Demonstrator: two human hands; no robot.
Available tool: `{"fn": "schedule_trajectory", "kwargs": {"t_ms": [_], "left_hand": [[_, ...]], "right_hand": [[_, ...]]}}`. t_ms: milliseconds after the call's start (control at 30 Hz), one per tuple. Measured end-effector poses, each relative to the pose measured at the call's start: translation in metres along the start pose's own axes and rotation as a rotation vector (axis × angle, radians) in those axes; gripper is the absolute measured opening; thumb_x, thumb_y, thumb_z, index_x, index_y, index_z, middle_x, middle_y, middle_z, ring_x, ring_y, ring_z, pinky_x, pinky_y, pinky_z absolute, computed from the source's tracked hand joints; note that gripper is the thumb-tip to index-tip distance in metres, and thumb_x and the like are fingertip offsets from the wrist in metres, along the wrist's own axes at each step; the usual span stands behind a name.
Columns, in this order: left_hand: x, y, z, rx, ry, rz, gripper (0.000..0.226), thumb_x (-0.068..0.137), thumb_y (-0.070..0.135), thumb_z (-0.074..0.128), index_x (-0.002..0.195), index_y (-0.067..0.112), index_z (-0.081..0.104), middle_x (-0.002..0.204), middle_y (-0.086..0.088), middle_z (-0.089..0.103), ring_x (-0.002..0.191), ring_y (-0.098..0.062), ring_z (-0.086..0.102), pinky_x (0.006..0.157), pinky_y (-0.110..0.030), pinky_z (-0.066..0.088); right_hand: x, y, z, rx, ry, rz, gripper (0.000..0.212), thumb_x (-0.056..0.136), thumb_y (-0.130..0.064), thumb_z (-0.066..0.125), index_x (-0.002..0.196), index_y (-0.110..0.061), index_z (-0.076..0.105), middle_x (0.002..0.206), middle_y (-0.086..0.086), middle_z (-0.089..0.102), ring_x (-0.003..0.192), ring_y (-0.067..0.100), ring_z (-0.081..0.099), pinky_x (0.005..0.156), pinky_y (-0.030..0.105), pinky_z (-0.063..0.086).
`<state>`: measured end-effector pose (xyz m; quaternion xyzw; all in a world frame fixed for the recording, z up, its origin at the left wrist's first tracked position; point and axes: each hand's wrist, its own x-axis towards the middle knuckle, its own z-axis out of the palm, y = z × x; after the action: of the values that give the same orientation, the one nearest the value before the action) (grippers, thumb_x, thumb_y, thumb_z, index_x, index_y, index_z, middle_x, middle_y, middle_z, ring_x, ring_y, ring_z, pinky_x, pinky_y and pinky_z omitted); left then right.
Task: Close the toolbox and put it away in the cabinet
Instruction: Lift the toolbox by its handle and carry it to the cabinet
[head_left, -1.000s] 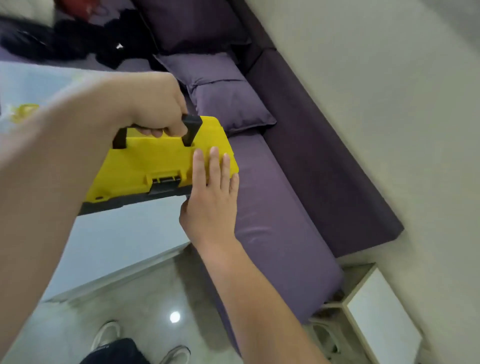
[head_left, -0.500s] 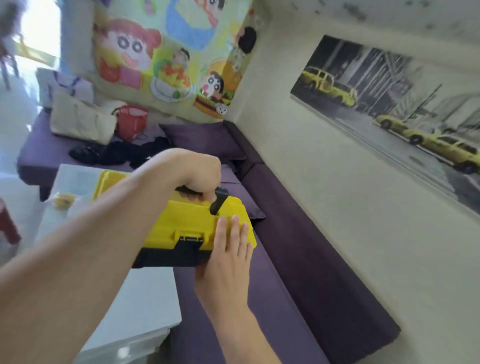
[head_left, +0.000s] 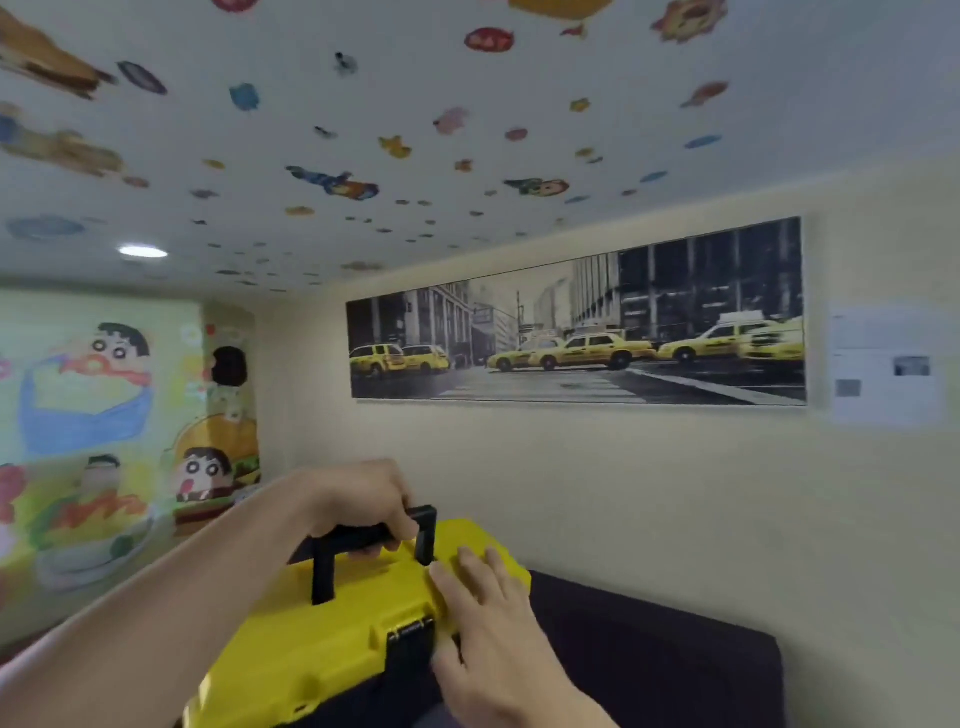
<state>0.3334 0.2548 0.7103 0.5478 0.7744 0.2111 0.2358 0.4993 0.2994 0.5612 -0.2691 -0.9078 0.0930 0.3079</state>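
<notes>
The yellow toolbox (head_left: 332, 639) with a black base fills the lower middle of the head view, its lid down and a black latch (head_left: 410, 636) on its front. My left hand (head_left: 363, 501) is closed around the black carry handle (head_left: 358, 538) on top and holds the box in the air. My right hand (head_left: 488, 623) lies flat against the lid's right front corner beside the latch, fingers spread. No cabinet is in view.
A dark purple sofa back (head_left: 649, 654) stands behind the box at the lower right. A cream wall carries a long taxi picture (head_left: 576, 332) and a paper notice (head_left: 883, 364). A cartoon mural (head_left: 104, 431) covers the left wall.
The view has swung up from the floor and sofa to the wall and ceiling. The toolbox stays in both hands, now level and low in the frame.
</notes>
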Motion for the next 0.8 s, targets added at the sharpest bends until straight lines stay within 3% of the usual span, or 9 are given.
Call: {"fn": "schedule_trajectory", "kwargs": {"t_ms": [133,333,567,800], "left_hand": [[0.043,0.046,0.015,-0.006,0.019,0.117,0.022,0.085,0.006,0.067,0.098,-0.012,0.066,0.068,-0.013,0.063,0.05,-0.02,0.055,0.044,-0.024,0.049],[0.082,0.105,0.06,-0.083,-0.027,0.278,0.012,0.088,0.005,0.064,0.077,-0.001,0.063,0.063,-0.013,0.06,0.045,-0.021,0.054,0.041,-0.026,0.045],[0.111,0.182,0.116,-0.136,-0.109,0.321,0.012,0.088,0.006,0.063,0.077,0.002,0.061,0.062,-0.011,0.059,0.046,-0.019,0.052,0.042,-0.026,0.043],[0.125,0.265,0.167,-0.096,-0.102,0.394,0.013,0.087,0.008,0.066,0.076,0.001,0.065,0.062,-0.011,0.062,0.046,-0.019,0.055,0.041,-0.024,0.045]], "right_hand": [[0.006,0.042,-0.028,0.036,0.059,0.135,0.074,0.084,-0.073,0.022,0.148,-0.036,0.02,0.162,-0.003,0.006,0.146,0.016,-0.012,0.117,0.047,0.002],[-0.008,0.109,-0.069,-0.114,0.169,0.212,0.072,0.086,-0.069,0.025,0.147,-0.03,0.028,0.161,0.002,0.011,0.146,0.02,-0.012,0.117,0.05,0.004],[-0.035,0.182,-0.122,-0.144,0.254,0.277,0.074,0.083,-0.073,0.021,0.143,-0.032,0.037,0.159,0.003,0.02,0.146,0.017,-0.006,0.116,0.052,0.007],[-0.076,0.242,-0.176,-0.182,0.264,0.338,0.075,0.083,-0.071,0.024,0.145,-0.029,0.034,0.16,0.006,0.018,0.146,0.02,-0.006,0.116,0.052,0.006]]}}
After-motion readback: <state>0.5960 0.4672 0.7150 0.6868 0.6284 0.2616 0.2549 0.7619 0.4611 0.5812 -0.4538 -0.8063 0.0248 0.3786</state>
